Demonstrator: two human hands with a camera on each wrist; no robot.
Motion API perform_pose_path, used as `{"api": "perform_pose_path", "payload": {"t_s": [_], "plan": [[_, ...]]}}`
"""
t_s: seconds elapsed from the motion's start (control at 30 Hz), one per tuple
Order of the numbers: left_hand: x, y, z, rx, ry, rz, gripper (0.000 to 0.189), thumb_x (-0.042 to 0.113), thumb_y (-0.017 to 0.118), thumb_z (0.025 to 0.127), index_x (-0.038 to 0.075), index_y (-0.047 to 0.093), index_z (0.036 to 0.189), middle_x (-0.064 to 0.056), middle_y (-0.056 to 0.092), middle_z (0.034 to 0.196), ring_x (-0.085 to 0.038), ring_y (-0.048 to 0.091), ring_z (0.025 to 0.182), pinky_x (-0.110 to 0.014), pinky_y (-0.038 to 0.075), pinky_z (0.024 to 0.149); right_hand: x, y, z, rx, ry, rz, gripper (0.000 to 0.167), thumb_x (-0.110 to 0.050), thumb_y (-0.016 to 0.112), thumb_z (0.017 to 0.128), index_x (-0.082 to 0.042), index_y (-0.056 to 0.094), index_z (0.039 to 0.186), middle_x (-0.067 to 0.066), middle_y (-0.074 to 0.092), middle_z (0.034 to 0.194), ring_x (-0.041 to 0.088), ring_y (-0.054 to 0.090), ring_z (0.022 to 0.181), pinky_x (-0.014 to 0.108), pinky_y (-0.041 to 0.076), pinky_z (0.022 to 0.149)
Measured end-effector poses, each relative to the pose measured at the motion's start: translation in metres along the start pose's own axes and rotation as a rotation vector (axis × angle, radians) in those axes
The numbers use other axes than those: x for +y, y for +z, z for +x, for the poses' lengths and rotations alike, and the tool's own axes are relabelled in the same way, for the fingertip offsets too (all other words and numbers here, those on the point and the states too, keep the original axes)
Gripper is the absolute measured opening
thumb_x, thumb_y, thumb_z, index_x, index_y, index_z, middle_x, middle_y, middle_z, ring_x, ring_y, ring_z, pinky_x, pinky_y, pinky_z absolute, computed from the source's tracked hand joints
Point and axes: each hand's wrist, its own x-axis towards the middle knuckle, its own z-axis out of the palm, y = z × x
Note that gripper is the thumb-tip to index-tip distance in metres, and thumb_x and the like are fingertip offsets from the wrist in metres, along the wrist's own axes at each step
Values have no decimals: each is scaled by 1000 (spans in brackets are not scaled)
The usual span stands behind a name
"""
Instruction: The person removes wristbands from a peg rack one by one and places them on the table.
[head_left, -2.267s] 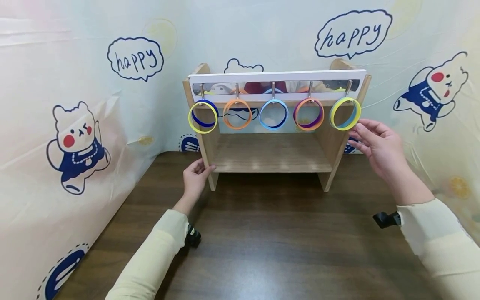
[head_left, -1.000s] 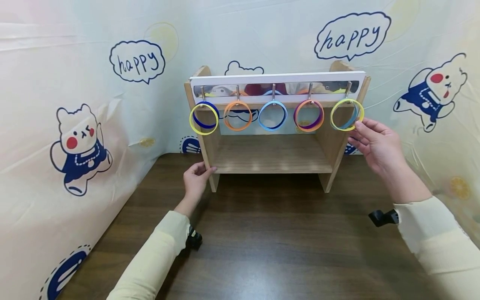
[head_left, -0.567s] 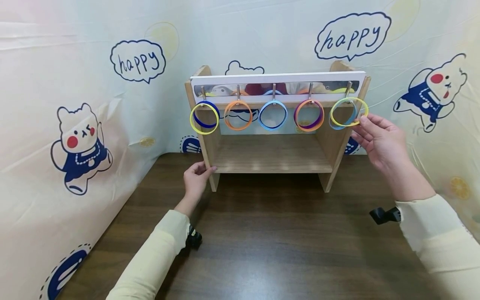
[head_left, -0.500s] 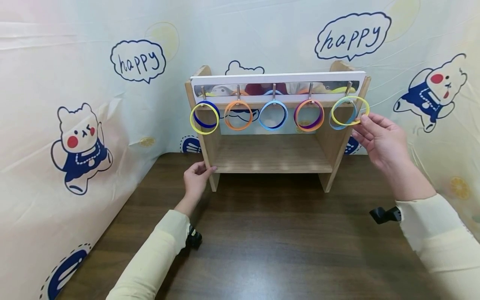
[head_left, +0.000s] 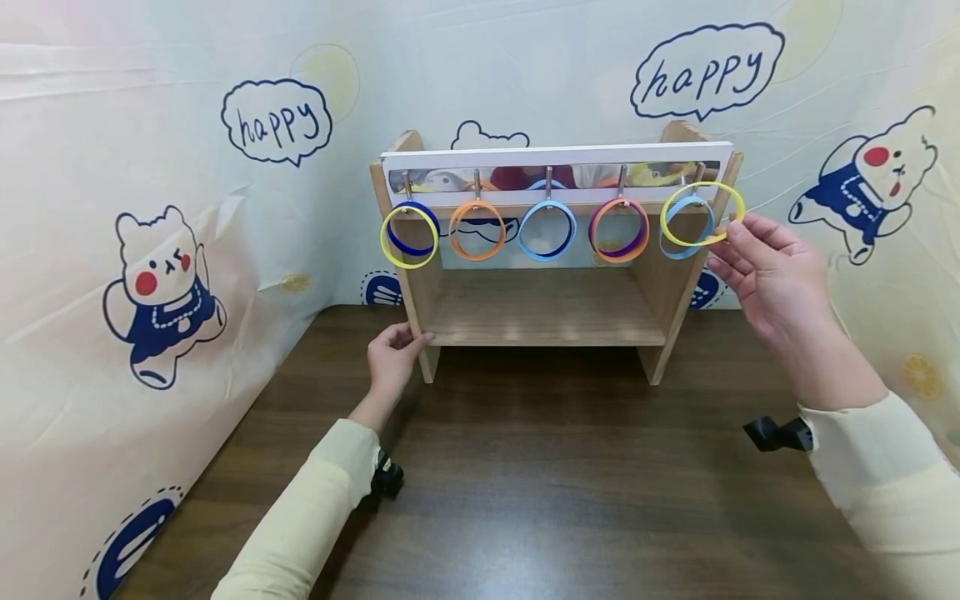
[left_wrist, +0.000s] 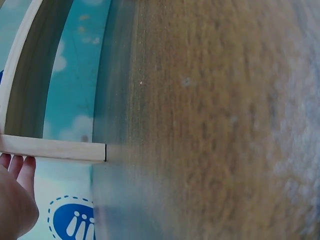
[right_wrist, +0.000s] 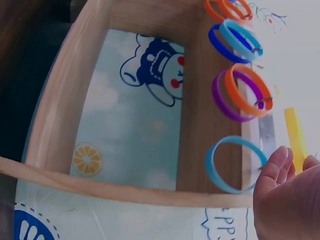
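Note:
My right hand point(head_left: 783, 292) pinches a yellow silicone wristband point(head_left: 740, 200) between thumb and fingers, in front of the rack's far-right hook. A light blue wristband point(right_wrist: 210, 165) hangs on that hook; in the right wrist view the yellow one stands apart from it, in front of the rail. Low on the left, my left hand point(head_left: 388, 364) grips the side panel point(left_wrist: 55, 148) of the wooden rack point(head_left: 547, 308), thumb at the front edge. Its fingers lie against the panel's outer face in the left wrist view.
Other hooks along the white rail point(head_left: 555, 152) carry wristbands: yellow with dark blue, orange, light blue with dark blue, and orange with purple point(right_wrist: 218, 97). A mirror strip lies behind the hooks. Printed cloth point(head_left: 187, 125) surrounds the dark wooden table point(head_left: 525, 483).
My right hand has taken hold of the yellow wristband, drawn it forward from the light blue one, and shifted it slightly up and right. The left hand keeps its grip on the rack.

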Motion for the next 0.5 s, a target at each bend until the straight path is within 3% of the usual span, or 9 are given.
{"api": "perform_pose_path", "payload": {"t_s": [0.2, 0.5], "plan": [[0, -1, 0, 4, -7, 6, 41, 27, 84, 78, 2, 71, 107, -15, 69, 105, -22, 64, 96, -42, 54, 84, 3, 8, -11, -72, -23, -22, 43, -6, 73, 85, -4, 61, 126, 10, 66, 104, 20, 68, 85, 28, 56, 74], [0, 0, 0, 6, 3, 13, 41, 27, 84, 78, 1, 71, 107, -15, 69, 104, -22, 64, 95, -40, 54, 83, 19, 17, -24, -149, -81, -70, 33, -5, 72, 86, -4, 68, 118, 10, 70, 95, 19, 67, 78, 27, 56, 70]]}}
